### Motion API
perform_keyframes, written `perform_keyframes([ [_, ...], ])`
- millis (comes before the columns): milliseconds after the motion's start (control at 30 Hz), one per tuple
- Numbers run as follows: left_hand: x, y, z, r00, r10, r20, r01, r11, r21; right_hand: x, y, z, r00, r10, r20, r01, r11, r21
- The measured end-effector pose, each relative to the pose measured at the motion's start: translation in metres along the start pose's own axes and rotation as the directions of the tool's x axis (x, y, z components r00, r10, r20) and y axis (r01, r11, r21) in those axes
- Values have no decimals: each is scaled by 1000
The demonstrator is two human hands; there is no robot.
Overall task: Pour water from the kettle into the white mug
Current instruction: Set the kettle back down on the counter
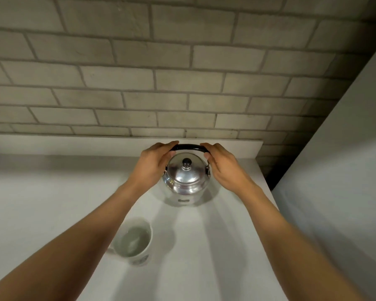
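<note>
A shiny steel kettle (186, 181) with a black lid knob and a black hoop handle stands upright on the white counter (52, 192), near the back wall. My left hand (153, 165) grips the left end of the handle and my right hand (223, 166) grips the right end. The spout is hidden. The white mug (137, 241) stands nearer to me and to the left, partly under my left forearm. Clear water fills part of it.
A grey brick wall (161, 83) rises behind the counter. A plain white panel (334, 170) closes off the right side, with a dark gap beside the counter's right edge. A raised ledge (74, 144) runs along the back of the counter.
</note>
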State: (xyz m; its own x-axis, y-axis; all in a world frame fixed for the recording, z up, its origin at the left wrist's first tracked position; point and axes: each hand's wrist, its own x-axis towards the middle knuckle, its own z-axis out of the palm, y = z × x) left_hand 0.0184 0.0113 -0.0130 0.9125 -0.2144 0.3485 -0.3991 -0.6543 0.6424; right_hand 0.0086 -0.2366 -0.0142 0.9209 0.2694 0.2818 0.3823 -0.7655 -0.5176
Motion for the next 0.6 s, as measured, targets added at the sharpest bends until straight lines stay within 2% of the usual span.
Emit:
perform_keyframes([
  [100, 7, -11, 10, 998, -49, 34, 51, 997, -61, 8, 4, 8, 999, 33, 13, -33, 999, 21],
  [267, 14, -25, 16, 991, -106, 86, 112, 992, -64, 17, 11, 17, 993, 83, 90, -84, 996, 9],
  [600, 28, -36, 23, 993, -99, 70, 107, 988, -114, 31, 18, 23, 996, 77, 53, -78, 997, 25],
])
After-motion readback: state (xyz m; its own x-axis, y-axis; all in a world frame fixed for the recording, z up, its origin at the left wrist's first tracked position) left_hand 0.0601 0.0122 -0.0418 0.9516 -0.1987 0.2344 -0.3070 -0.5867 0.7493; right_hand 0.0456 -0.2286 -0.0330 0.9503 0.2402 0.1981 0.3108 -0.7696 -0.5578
